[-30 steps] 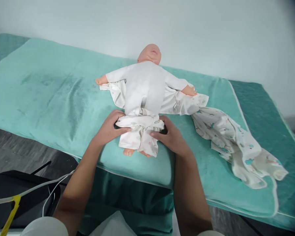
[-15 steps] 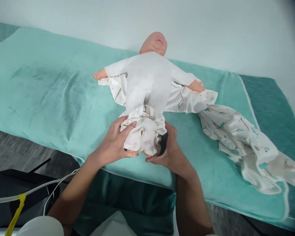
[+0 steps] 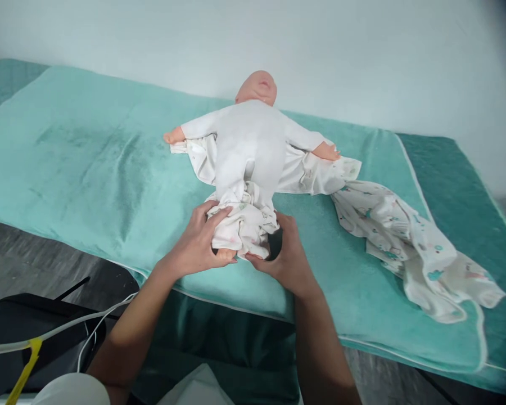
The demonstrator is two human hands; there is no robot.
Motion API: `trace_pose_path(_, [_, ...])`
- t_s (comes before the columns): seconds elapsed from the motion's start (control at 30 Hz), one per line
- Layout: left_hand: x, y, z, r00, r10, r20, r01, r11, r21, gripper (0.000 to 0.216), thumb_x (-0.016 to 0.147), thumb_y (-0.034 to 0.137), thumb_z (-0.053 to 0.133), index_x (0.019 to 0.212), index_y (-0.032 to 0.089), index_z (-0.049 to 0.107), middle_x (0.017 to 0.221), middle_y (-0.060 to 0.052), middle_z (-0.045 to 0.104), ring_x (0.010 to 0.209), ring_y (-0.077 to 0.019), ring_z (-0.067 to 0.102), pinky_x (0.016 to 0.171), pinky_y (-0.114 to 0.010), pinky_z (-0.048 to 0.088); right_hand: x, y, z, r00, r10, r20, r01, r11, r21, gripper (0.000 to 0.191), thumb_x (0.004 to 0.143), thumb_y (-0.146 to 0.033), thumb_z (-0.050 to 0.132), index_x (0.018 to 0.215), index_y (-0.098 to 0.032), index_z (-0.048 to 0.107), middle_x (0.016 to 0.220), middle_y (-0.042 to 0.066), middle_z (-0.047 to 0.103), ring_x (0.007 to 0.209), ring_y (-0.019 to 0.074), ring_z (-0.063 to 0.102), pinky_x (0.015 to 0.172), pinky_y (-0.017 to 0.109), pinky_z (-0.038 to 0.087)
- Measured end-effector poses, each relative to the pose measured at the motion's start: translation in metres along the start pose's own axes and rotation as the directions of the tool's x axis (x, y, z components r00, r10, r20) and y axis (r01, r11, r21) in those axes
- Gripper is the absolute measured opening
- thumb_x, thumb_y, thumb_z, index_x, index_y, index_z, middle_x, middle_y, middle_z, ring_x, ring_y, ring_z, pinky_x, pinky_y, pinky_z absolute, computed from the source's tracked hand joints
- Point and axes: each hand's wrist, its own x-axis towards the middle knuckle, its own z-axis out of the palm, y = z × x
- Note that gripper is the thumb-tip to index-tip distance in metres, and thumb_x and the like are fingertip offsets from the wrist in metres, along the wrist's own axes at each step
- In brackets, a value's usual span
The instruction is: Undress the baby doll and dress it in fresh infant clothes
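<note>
Doll (image 3: 248, 140) lying face up on the teal blanket (image 3: 88, 152), head toward the wall, feet toward the near edge; long axis running straight away from the person. Bunched trousers (image 3: 244, 225) at the doll's lower end, around the legs, just below the white bodysuit. Left hand (image 3: 198, 242) at the doll's left-of-picture side, fingers (image 3: 219, 216) curled narrow over the bunched cloth, thumb under near a small foot. Right hand (image 3: 284, 256) at the opposite side of the doll's legs, fingers closed on the same cloth from below and beside. Both hands equally near, one on each side of the legs, almost meeting under the feet. Open printed garment (image 3: 312, 174) spread under the doll's back, reaching out past both arms. Loose printed cloth (image 3: 413, 247) to the right of the doll, crumpled, well apart from the hands. Dark object (image 3: 37, 332) with a white cable (image 3: 93, 318) below and left of the doll, off the bed.

Count: one doll, two hands, one trousers, one open garment, one loose cloth, one blanket.
</note>
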Motion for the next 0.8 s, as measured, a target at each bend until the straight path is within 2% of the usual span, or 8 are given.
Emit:
trace_pose_path(0.13, [0.000,-0.001,0.005,0.997,0.031,-0.067,-0.027,0.998,0.051,0.100,0.073,0.053,0.086,0.154,0.029,0.034,0.144,-0.016,0.039,0.138,-0.0377,0.045,0.115,-0.058,0.045,-0.001,0.002,0.003,0.999,-0.017,-0.028,0.017,1.000,-0.010,0.089,0.076,-0.046,0.086,0.149,-0.026,0.038,0.129,0.014,0.057,0.120,0.0345,0.056,0.102,0.057,0.050])
trace_pose_path(0.3, [0.001,-0.003,0.008,0.988,0.094,-0.118,-0.081,0.990,0.114,0.076,0.079,0.045,0.082,0.144,0.024,0.047,0.126,-0.013,0.054,0.123,-0.0305,0.055,0.110,-0.052,0.047,-0.003,0.004,0.003,0.997,0.062,-0.045,-0.062,0.998,0.002,0.071,0.079,-0.051,0.082,0.136,-0.025,0.049,0.119,0.012,0.062,0.116,0.0324,0.060,0.100,0.053,0.051])
trace_pose_path(0.4, [0.002,-0.003,0.007,0.986,0.118,-0.115,-0.096,0.978,0.183,0.058,0.085,0.046,0.077,0.134,0.023,0.055,0.113,-0.009,0.063,0.110,-0.0268,0.060,0.108,-0.050,0.045,-0.005,0.006,0.004,0.992,0.100,-0.074,-0.099,0.995,0.023,0.061,0.079,-0.048,0.081,0.128,-0.024,0.054,0.117,0.010,0.065,0.116,0.0316,0.061,0.104,0.053,0.050])
trace_pose_path(0.53, [-0.002,0.001,0.004,0.993,0.091,-0.079,-0.071,0.973,0.221,0.047,0.090,0.047,0.073,0.127,0.022,0.060,0.110,-0.008,0.070,0.107,-0.0271,0.065,0.103,-0.047,0.044,-0.006,0.001,0.004,0.977,0.195,-0.083,-0.191,0.980,0.054,0.052,0.074,-0.038,0.078,0.119,-0.024,0.057,0.117,0.010,0.068,0.114,0.0313,0.062,0.100,0.051,0.051])
trace_pose_path(0.67, [-0.010,0.017,-0.003,0.999,0.002,-0.050,0.006,0.987,0.163,0.038,0.089,0.034,0.073,0.123,0.020,0.061,0.113,-0.008,0.075,0.104,-0.0255,0.070,0.102,-0.045,0.046,-0.009,-0.020,-0.003,0.952,0.301,-0.055,-0.301,0.954,0.011,0.046,0.068,-0.034,0.071,0.111,-0.023,0.059,0.106,0.009,0.071,0.102,0.0306,0.063,0.089,0.046,0.053])
trace_pose_path(0.73, [-0.013,0.031,-0.011,0.993,-0.115,-0.017,0.117,0.985,0.131,0.036,0.087,0.029,0.072,0.121,0.021,0.062,0.117,-0.007,0.076,0.105,-0.0254,0.071,0.101,-0.043,0.048,-0.011,-0.035,-0.011,0.939,0.342,-0.038,-0.344,0.938,-0.037,0.044,0.067,-0.034,0.069,0.109,-0.023,0.059,0.101,0.008,0.072,0.093,0.0290,0.064,0.083,0.043,0.052])
trace_pose_path(0.8, [-0.013,0.047,-0.022,0.965,-0.259,0.031,0.256,0.963,0.081,0.038,0.085,0.026,0.070,0.122,0.024,0.062,0.119,-0.005,0.075,0.106,-0.0256,0.071,0.096,-0.040,0.051,-0.011,-0.052,-0.023,0.928,0.372,-0.013,-0.371,0.924,-0.093,0.039,0.067,-0.032,0.067,0.105,-0.023,0.059,0.093,0.006,0.072,0.083,0.0261,0.063,0.076,0.038,0.049])
